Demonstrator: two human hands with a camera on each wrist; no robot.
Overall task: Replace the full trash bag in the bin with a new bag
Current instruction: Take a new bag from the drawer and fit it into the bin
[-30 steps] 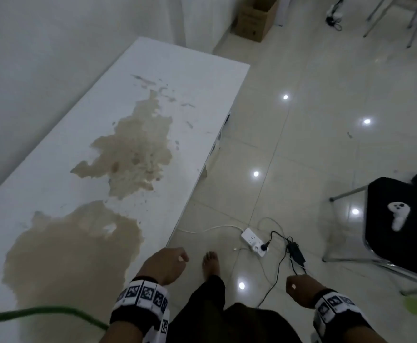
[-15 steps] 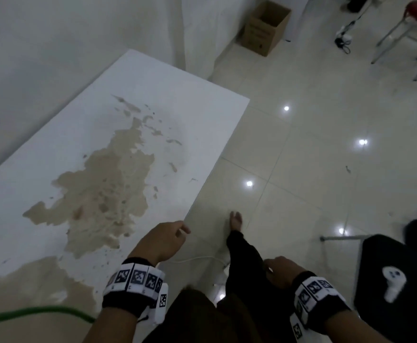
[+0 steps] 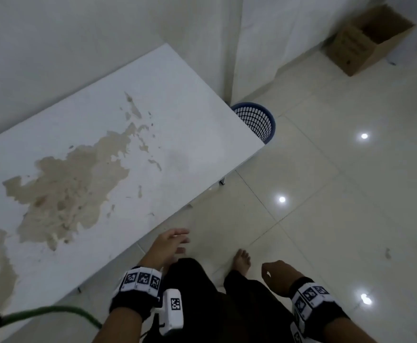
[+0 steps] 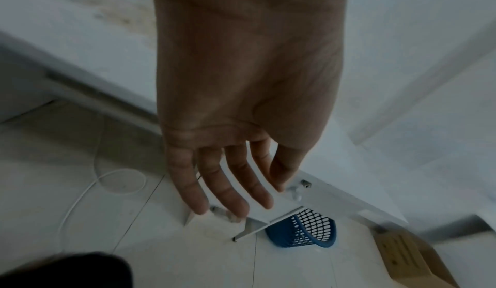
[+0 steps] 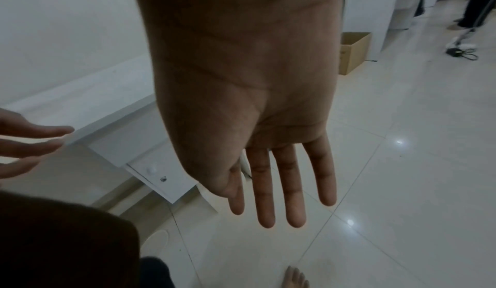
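A blue mesh bin point(image 3: 258, 121) stands on the floor past the far corner of the white table, partly hidden by the tabletop; the left wrist view shows the bin point(image 4: 306, 230) beyond the table's leg, and I see no bag in it. My left hand point(image 3: 175, 241) hangs by the table's near edge with fingers point(image 4: 233, 192) straight and spread, holding nothing. My right hand point(image 3: 273, 271) is low at my right side, its fingers point(image 5: 279, 195) straight and empty. Both hands are far from the bin.
The long white table point(image 3: 182, 115) with brown worn patches runs along the wall on my left. An open cardboard box point(image 3: 365, 39) stands on the tiled floor farther back. My bare foot point(image 3: 242, 259) is on the tiles. A white cable point(image 4: 88, 188) lies under the table.
I have walked forward along the table; the blue bin has come into view past its far corner. Both hands went from loosely curled to straight fingers. The black chair and power strip dropped out of view.
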